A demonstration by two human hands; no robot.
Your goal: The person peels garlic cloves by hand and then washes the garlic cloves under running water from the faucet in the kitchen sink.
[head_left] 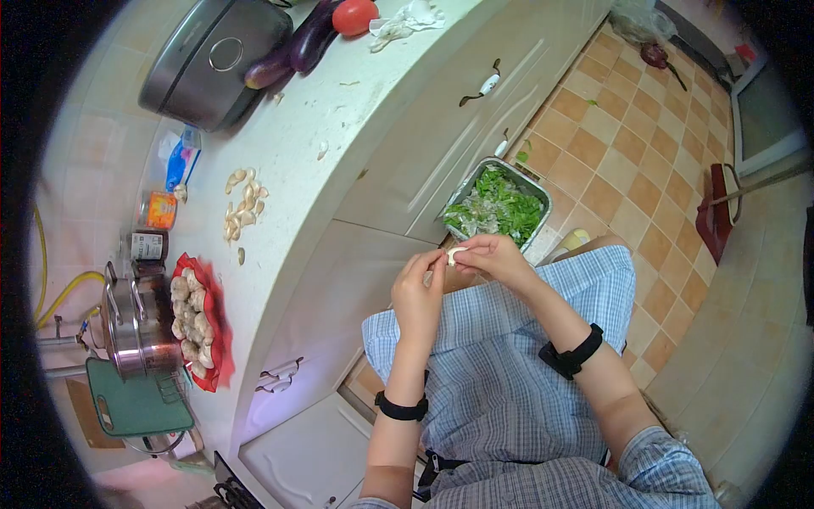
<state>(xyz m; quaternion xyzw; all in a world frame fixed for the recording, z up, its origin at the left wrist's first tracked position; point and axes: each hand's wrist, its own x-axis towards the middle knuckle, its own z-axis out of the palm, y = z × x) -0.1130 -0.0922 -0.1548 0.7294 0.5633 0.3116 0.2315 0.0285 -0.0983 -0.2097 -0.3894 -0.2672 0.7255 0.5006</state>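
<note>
Two hands point(416, 290) point(498, 260) pinch garlic clove point(455, 255); jar label point(147, 247) too small to read.

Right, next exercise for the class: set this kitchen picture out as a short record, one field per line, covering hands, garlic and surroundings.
Right hand: pinching a small pale piece, probably a garlic clove
Left hand: fingertips at that piece; exact grip unclear
Loose cloves: scattered on the white counter
Garlic bulbs: grouped in a red holder, beside a steel pot
Vegetables: eggplants and a tomato near the dark appliance
Container: green leaves inside
</note>
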